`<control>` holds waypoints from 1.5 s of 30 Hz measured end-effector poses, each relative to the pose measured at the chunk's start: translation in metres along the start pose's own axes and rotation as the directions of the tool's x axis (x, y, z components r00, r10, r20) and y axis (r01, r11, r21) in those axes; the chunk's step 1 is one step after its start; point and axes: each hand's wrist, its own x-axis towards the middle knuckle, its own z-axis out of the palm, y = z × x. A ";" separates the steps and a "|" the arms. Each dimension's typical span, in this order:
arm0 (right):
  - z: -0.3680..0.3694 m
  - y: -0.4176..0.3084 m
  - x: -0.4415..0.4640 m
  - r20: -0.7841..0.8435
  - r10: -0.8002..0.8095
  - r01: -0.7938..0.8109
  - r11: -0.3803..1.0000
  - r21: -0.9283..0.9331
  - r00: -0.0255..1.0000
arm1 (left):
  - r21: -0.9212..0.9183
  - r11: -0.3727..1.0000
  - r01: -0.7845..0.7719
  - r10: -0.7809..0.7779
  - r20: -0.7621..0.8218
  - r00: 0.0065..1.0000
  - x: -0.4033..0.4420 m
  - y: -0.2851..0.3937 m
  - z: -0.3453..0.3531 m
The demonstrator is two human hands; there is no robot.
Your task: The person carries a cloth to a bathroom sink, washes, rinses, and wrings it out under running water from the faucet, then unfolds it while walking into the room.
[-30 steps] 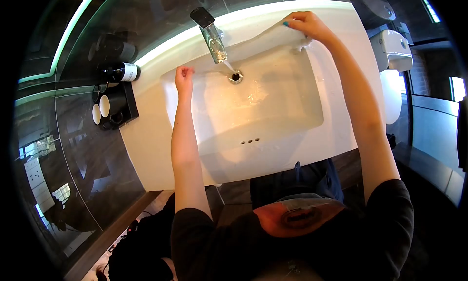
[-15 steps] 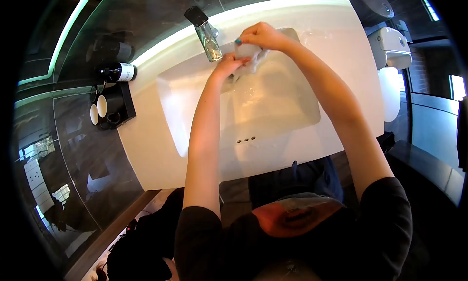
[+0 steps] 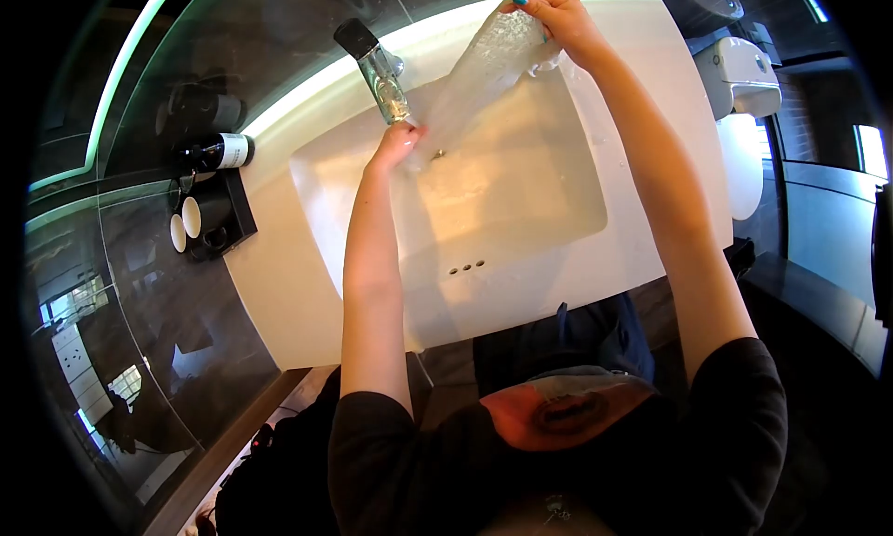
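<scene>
A thin, wet, whitish cloth (image 3: 493,57), partly see-through, stretches slantwise over the back of the sink (image 3: 586,196). I cannot tell whether it is a sock or some other piece. My left hand (image 3: 398,147) is closed on its lower end, just under the spout of the chrome faucet (image 3: 383,85). At the upper end, my right hand (image 3: 563,22), with a blue-green thumbnail, pinches the cloth above the sink's back rim. Small folds hang below the right fingers. A metal drain piece (image 3: 439,154) shows beneath the cloth.
To the left, a dark bottle with a white label (image 3: 223,151) lies near a black holder (image 3: 244,210) with pale cups (image 3: 191,218). The white counter (image 3: 279,303) surrounds the sink. A toilet (image 3: 744,80) stands at right. Dark clothing (image 3: 279,480) shows at lower left.
My hands have moved apart. The right went up and to the right, the left slightly left and down beneath the spout. The bunched cloth is now drawn out long between them.
</scene>
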 end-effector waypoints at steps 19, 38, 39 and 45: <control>0.087 0.011 -0.011 0.586 -0.019 0.239 0.923 -0.301 0.810 | 0.231 0.965 -0.125 0.165 -0.159 0.973 -0.014 0.045 0.010; 0.178 0.189 -0.084 -0.140 0.183 -0.229 0.711 -0.665 0.973 | -0.833 -0.503 -0.228 -0.269 -0.100 0.958 -0.046 0.040 -0.008; 0.204 0.203 -0.083 -0.202 0.101 -0.217 0.665 -0.714 0.974 | -0.830 -0.524 -0.191 -0.272 -0.050 0.961 -0.053 0.047 -0.010; 0.251 0.205 -0.047 -0.048 0.703 -0.487 0.538 0.688 0.709 | -0.854 -0.483 -0.193 -0.337 -0.022 0.941 -0.086 0.025 -0.019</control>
